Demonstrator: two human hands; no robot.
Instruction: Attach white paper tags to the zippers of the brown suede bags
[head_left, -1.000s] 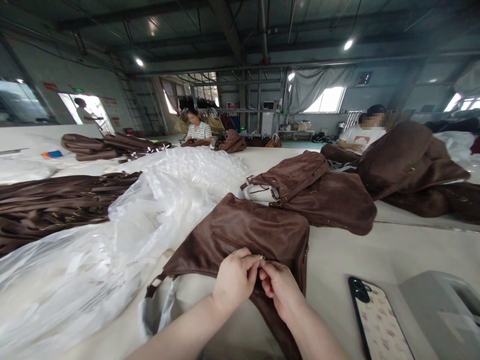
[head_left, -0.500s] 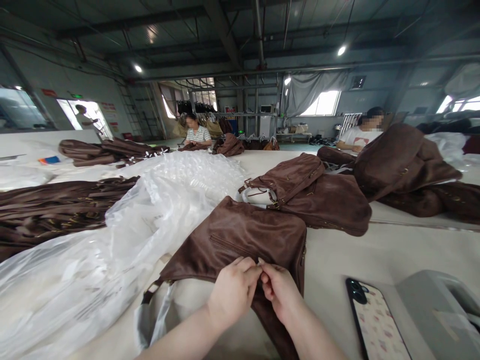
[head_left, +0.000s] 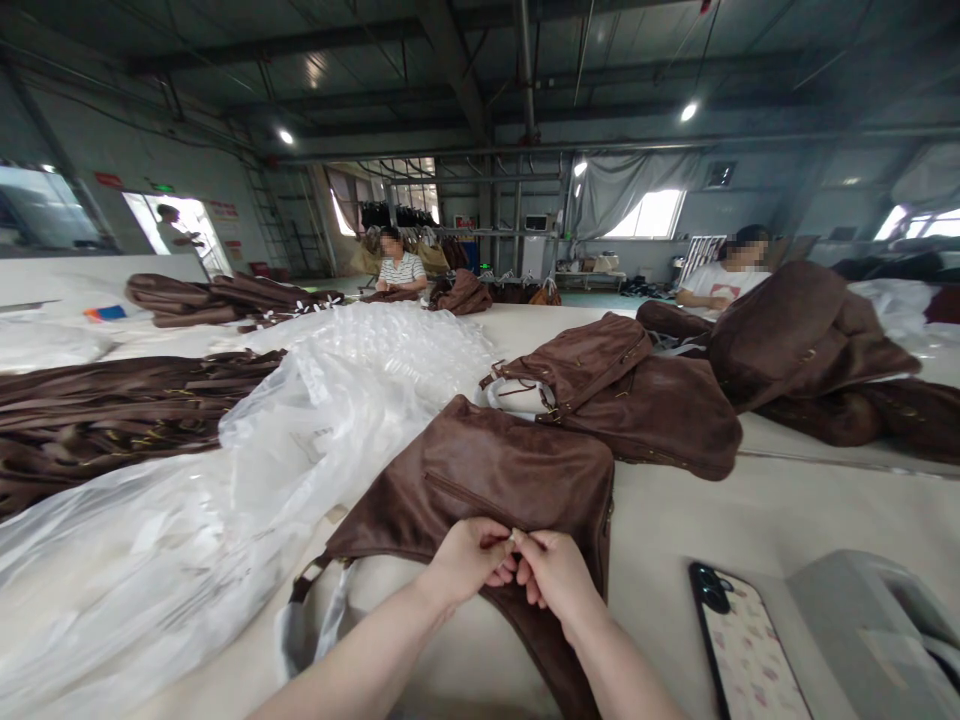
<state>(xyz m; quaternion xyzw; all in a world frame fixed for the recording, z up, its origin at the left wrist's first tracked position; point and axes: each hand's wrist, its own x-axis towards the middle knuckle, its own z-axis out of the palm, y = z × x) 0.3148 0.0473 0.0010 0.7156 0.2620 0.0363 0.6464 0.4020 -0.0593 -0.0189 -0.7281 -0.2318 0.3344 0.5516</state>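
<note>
A brown leather handbag (head_left: 495, 460) lies flat on the pale table in front of me, its zipped pocket facing up. White wrapping covers part of its strap (head_left: 291, 630) at the lower left. Over the bag's near edge, my left hand (head_left: 476, 558) and my right hand (head_left: 547, 570) meet fingertip to fingertip, both closed in a pinch. Something tiny and pale shows between the fingertips, too small to name. Which hand grips it more firmly is hidden.
Clear plastic bags (head_left: 322, 400) spread across the left, beside a heap of brown straps (head_left: 135, 410). More brown bags (head_left: 645, 400) lie beyond and to the right. A phone (head_left: 750, 640) and a grey plastic object (head_left: 870, 620) sit at the right. Co-workers sit across the table.
My left hand has turned a little, so its curled fingers show more. Both hands stay together at the bag's near edge. The view has shifted slightly.
</note>
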